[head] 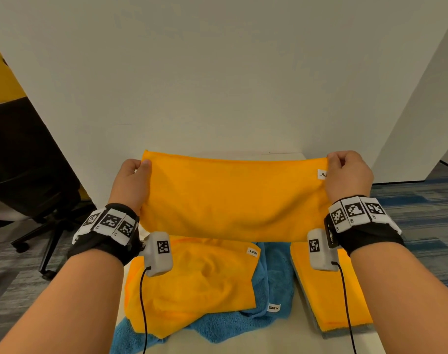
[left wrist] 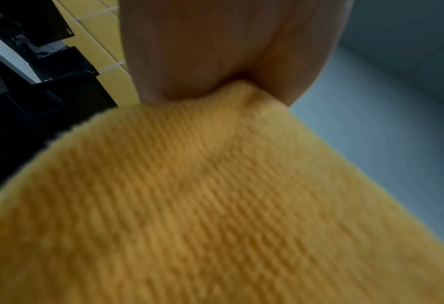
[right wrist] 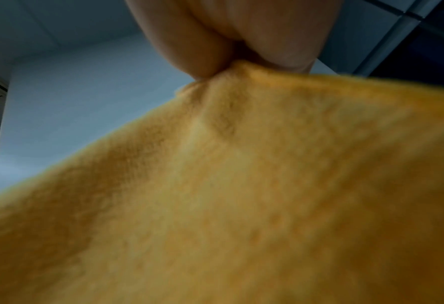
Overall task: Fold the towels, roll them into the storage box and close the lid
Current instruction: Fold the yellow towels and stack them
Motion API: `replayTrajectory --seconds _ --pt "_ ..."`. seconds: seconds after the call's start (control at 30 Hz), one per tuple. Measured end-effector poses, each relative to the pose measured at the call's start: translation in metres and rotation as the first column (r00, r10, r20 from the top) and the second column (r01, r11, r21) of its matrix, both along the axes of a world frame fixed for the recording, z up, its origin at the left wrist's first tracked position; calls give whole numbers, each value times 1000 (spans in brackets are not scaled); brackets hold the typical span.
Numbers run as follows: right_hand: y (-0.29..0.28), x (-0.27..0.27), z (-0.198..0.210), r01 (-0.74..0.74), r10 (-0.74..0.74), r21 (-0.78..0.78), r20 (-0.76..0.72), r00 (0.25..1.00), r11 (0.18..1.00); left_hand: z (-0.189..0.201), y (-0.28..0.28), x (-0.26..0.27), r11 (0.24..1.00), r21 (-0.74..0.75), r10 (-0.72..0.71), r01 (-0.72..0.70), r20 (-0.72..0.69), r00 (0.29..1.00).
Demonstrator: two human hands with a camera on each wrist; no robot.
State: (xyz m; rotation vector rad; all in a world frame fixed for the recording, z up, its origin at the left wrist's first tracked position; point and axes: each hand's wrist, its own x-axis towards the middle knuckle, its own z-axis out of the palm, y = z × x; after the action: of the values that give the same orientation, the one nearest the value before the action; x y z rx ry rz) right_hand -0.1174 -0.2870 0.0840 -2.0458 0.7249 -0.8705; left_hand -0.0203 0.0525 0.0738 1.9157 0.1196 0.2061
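1. At the left edge of the head view a black office chair (head: 26, 180) stands on the grey carpet, beside the pale counter (head: 243, 343).
2. My left hand (head: 131, 182) sits left of centre, thumb and fingers pinched shut on the top left corner of the orange microfibre towel (head: 233, 198). The left wrist view shows that corner bunched between my fingers (left wrist: 303, 51).
3. The towel hangs flat across the middle of the frame between both hands, clear of the counter, a small white label (head: 322, 174) near its upper right corner.
4. Below it, lower centre, a second rumpled orange towel (head: 192, 282) lies on top of a crumpled blue towel (head: 276, 277); both rest on the counter.
5. Lower right, a neatly folded orange towel (head: 327, 297) lies on a grey-edged layer beneath it, just beside the blue one.
6. My right hand (head: 348, 175) is right of centre, fingers curled and gripping the towel's top right corner; the right wrist view shows the cloth pinched between my fingers (right wrist: 187, 47).
7. A white partition wall (head: 218, 72) fills the upper frame.
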Motion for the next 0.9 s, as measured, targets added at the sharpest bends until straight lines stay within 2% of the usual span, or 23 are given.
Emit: replayTrajectory --seconds 0.13,0.23,0.33,0.5,0.57,0.73,0.9 --pt "11 1 4 -65 65 8 -20 998 998 2 -9 -2 998 -24 -56 56 13 998" --pt "24 3 7 -168 170 58 -40 985 984 6 -23 -7 979 -88 -182 182 3 983" --pt "41 11 6 -264 265 147 10 964 953 11 -42 -17 946 -129 -301 298 -3 954" --pt "76 14 9 -459 435 383 153 887 802 15 -73 -34 892 -169 -424 419 6 906" --pt "86 14 11 -506 476 385 177 862 772 17 -82 -40 873 -177 -461 455 5 887" --pt "97 15 8 -551 522 345 180 834 760 21 -94 -48 845 -163 -512 509 30 859" --pt "100 16 7 -543 523 298 152 839 785 23 -95 -52 829 -165 -541 534 4 841"
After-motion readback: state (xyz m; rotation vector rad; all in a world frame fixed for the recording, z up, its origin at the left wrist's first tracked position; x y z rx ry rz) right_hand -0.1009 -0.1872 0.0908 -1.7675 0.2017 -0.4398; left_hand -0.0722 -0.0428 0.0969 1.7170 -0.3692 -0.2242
